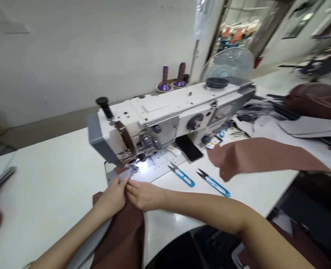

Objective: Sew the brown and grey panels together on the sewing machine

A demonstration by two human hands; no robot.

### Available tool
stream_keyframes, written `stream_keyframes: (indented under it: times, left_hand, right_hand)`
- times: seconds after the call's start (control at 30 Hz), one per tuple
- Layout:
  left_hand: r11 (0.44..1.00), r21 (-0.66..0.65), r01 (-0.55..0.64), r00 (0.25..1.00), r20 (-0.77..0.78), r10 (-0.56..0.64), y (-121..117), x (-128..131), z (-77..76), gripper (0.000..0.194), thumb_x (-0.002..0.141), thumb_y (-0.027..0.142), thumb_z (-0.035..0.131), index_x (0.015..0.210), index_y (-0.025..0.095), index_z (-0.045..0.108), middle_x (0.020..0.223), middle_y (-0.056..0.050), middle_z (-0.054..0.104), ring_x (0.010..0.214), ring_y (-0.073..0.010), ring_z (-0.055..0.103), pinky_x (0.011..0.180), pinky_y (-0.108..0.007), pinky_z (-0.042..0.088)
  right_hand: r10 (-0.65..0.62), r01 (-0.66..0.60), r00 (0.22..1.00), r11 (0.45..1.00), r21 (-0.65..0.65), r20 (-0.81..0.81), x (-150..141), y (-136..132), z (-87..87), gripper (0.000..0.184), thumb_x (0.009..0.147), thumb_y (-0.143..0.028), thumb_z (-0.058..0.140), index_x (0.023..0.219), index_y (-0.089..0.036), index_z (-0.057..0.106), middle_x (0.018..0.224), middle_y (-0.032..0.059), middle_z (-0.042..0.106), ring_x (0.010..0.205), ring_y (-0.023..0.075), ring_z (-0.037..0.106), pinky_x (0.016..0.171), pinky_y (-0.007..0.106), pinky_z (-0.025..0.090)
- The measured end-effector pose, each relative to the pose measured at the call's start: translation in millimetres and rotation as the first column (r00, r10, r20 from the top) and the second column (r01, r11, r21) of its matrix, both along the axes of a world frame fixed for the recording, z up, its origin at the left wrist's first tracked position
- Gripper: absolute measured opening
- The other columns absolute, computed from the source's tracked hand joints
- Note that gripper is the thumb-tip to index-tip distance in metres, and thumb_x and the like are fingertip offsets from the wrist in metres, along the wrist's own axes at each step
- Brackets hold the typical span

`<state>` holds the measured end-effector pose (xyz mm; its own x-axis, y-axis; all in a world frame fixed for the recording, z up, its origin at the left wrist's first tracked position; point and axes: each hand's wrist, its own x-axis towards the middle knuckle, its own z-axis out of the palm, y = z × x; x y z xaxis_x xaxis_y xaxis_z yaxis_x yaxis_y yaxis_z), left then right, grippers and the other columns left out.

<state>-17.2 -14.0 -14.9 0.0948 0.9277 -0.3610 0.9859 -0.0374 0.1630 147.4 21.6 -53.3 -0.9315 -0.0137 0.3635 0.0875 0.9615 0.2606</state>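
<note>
A white industrial sewing machine point(165, 116) stands on the white table point(48, 179). Its lamp lights the needle area point(139, 164). A brown piece of leather-like material point(123, 235) runs from the table's front edge up to the needle. My left hand point(112, 196) pinches the material's end just in front of the presser foot. My right hand point(143, 194) lies beside it, fingers closed on the same edge. The two hands touch each other.
Two blue thread snips point(182, 173) point(214, 183) lie right of the needle. A black phone point(188, 147) lies by the machine base. More brown pieces point(260, 157) lie at the right. A fan point(228, 63) and two purple thread cones point(172, 76) stand behind the machine.
</note>
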Motion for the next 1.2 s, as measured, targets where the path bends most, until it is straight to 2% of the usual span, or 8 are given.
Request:
stream_keyframes:
  times: [0.1, 0.3, 0.57, 1.03, 1.2]
  left_hand:
    - [0.998, -0.056, -0.010, 0.998, -0.067, 0.007, -2.2, 9.0, 9.1, 0.062, 0.084, 0.005, 0.037, 0.146, 0.012, 0.033, 0.129, -0.019, 0.050, 0.114, -0.0250, 0.059, 0.097, -0.034, 0.045]
    - [1.000, -0.012, -0.025, 0.988, -0.151, 0.023, -5.9, 27.3, 11.8, 0.060, 0.087, 0.008, 0.034, 0.146, 0.012, 0.032, 0.125, -0.022, 0.050, 0.105, -0.0304, 0.062, 0.087, -0.042, 0.050]
    - [0.999, 0.013, 0.048, 0.983, -0.179, -0.045, 5.8, 32.8, 12.7, 0.058, 0.087, 0.010, 0.035, 0.144, 0.017, 0.036, 0.119, -0.018, 0.052, 0.104, -0.0296, 0.062, 0.079, -0.039, 0.053]
    - [0.999, 0.003, 0.044, 0.980, -0.194, -0.043, 6.5, 36.5, 9.5, 0.058, 0.086, 0.010, 0.034, 0.144, 0.016, 0.037, 0.117, -0.017, 0.052, 0.100, -0.0288, 0.062, 0.072, -0.038, 0.054]
    - [0.998, 0.066, 0.012, 0.986, -0.167, 0.000, 4.9, 38.3, 1.3, 0.058, 0.087, 0.009, 0.035, 0.143, 0.018, 0.037, 0.115, -0.015, 0.052, 0.103, -0.0280, 0.059, 0.069, -0.035, 0.052]
  right_hand:
    - [0.008, -0.008, 0.999, 1.000, 0.008, -0.038, 2.4, -2.1, -3.9, 0.028, 0.093, -0.010, 0.040, 0.106, 0.007, 0.059, 0.104, 0.0279, 0.063, 0.100, 0.0285, 0.061, 0.103, 0.047, 0.038]
    - [-0.057, 0.059, 0.995, 0.998, 0.026, -0.076, 14.3, -5.2, -9.5, 0.030, 0.094, -0.012, 0.041, 0.110, 0.006, 0.059, 0.112, 0.0277, 0.062, 0.108, 0.0310, 0.060, 0.103, 0.048, 0.041]
    - [-0.067, 0.066, 0.994, 0.998, -0.008, -0.089, 28.3, 3.6, -5.2, 0.029, 0.095, -0.012, 0.040, 0.108, 0.004, 0.061, 0.108, 0.0242, 0.064, 0.108, 0.0311, 0.060, 0.101, 0.048, 0.043]
    - [-0.092, 0.089, 0.993, 0.995, -0.034, -0.079, 31.6, 1.7, -7.9, 0.032, 0.095, -0.013, 0.038, 0.110, 0.005, 0.060, 0.114, 0.0264, 0.063, 0.112, 0.0323, 0.059, 0.102, 0.048, 0.042]
    - [-0.082, 0.077, 0.992, 0.996, -0.045, -0.100, 32.9, 6.8, -8.2, 0.032, 0.095, -0.012, 0.039, 0.109, 0.006, 0.061, 0.114, 0.0270, 0.063, 0.111, 0.0319, 0.060, 0.103, 0.046, 0.043]
